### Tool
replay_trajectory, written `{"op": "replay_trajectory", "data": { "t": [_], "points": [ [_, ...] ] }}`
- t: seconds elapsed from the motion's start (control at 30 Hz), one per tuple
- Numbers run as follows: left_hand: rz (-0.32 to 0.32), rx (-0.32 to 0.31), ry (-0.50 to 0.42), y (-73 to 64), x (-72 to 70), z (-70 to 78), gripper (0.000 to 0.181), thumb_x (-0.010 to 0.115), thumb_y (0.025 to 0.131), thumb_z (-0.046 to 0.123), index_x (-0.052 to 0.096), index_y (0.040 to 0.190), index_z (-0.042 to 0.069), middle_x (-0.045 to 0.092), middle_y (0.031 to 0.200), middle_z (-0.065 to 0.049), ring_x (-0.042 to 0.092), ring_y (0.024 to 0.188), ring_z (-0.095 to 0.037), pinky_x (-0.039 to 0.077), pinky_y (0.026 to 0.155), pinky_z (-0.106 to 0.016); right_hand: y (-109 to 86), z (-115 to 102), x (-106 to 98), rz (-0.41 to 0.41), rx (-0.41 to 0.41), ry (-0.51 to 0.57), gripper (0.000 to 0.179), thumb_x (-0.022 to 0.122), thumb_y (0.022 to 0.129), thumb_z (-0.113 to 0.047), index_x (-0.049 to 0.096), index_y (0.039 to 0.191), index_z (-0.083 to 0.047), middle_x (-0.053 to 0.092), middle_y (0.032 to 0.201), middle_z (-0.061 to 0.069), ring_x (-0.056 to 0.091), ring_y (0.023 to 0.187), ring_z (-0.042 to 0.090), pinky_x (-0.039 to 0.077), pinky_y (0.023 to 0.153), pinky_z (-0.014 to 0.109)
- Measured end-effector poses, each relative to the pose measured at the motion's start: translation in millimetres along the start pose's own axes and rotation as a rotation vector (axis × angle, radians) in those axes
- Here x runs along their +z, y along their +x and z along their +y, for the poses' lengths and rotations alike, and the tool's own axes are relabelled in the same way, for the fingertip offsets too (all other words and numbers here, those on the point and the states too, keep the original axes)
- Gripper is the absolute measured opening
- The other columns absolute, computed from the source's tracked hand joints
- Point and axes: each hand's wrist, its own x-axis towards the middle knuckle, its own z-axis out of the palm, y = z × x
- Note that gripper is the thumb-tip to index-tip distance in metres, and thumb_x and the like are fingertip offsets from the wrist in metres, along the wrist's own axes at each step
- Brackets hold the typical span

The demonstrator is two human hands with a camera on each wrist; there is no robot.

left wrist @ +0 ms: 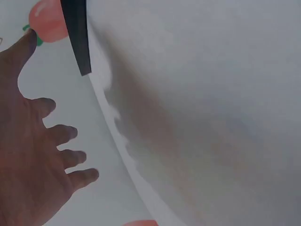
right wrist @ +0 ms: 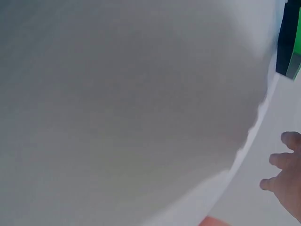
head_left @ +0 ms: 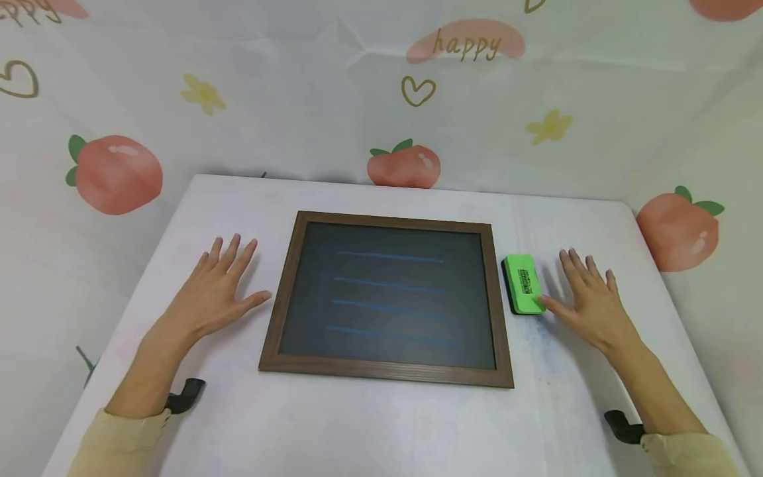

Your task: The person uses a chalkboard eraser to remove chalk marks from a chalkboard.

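Note:
A small blackboard in a brown wooden frame lies flat in the middle of the white table, with several blue chalk-like lines drawn across it. To its right sits a green eraser with a black underside and printed label. My left hand is spread beside the board's left edge, holding nothing. On the far side, my right hand is also spread, its thumb tip overlapping the eraser's right edge in the head view. The left wrist view shows the left hand with fingers apart; a corner of the eraser appears in the right wrist view.
The white table ends at a back edge against a hanging cloth printed with peaches, hearts and flowers. Black wrist-camera mounts stick out near both sleeves, low over the table.

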Motion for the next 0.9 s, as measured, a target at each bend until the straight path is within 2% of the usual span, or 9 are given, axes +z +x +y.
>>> {"op": "replay_trajectory", "data": {
  "t": [0.23,0.4,0.5,0.7,0.83,0.9],
  "points": [
    [-0.003,0.046,-0.017,13.0,-1.7,7.3,0.099,0.062,0.09,0.06,0.009,0.161,0.017,0.012,0.164,-0.02,0.011,0.149,-0.044,0.016,0.116,-0.061,6.3,-13.8,5.0,-0.019,0.004,0.045,0.093,0.061,0.093,-0.049,0.009,0.161,-0.012,0.021,0.16,0.026,0.012,0.146,0.05,-0.002,0.117,0.063],
    [-0.036,0.048,-0.049,20.6,-2.8,12.1,0.097,0.062,0.091,0.06,0.011,0.161,0.017,0.016,0.164,-0.018,0.017,0.148,-0.043,0.025,0.112,-0.063,9.5,-23.3,6.6,-0.058,0.026,0.096,0.094,0.062,0.094,-0.049,0.008,0.161,-0.012,0.023,0.157,0.031,0.017,0.144,0.053,0.008,0.118,0.061],
    [-0.063,0.057,-0.07,25.6,-0.5,15.2,0.097,0.061,0.09,0.062,0.012,0.161,0.017,0.018,0.163,-0.018,0.018,0.148,-0.043,0.026,0.111,-0.064,10.7,-29.3,9.2,-0.09,0.048,0.113,0.095,0.062,0.094,-0.05,0.007,0.161,-0.011,0.023,0.156,0.033,0.021,0.141,0.056,0.014,0.116,0.063],
    [-0.086,0.085,-0.108,34.0,4.8,20.1,0.094,0.063,0.089,0.062,0.022,0.16,0.017,0.024,0.162,-0.016,0.025,0.147,-0.038,0.03,0.111,-0.06,11.7,-35.9,15.5,-0.13,0.111,0.159,0.095,0.06,0.095,-0.05,0.004,0.16,-0.01,0.023,0.156,0.033,0.026,0.139,0.056,0.026,0.106,0.069],
    [-0.102,0.089,-0.096,37.0,6.3,22.5,0.091,0.065,0.089,0.06,0.029,0.158,0.014,0.028,0.16,-0.018,0.031,0.144,-0.04,0.034,0.109,-0.06,14.0,-39.7,18.4,-0.114,0.11,0.172,0.093,0.061,0.095,-0.05,0.009,0.16,-0.009,0.027,0.154,0.035,0.037,0.133,0.052,0.036,0.097,0.065],
    [-0.112,0.095,-0.084,38.8,6.6,23.4,0.088,0.066,0.089,0.058,0.033,0.156,0.012,0.03,0.159,-0.019,0.033,0.143,-0.041,0.035,0.108,-0.059,15.5,-42.3,19.4,-0.103,0.102,0.168,0.092,0.062,0.095,-0.049,0.012,0.16,-0.008,0.03,0.152,0.035,0.046,0.123,0.048,0.041,0.087,0.06]
  ]
}}
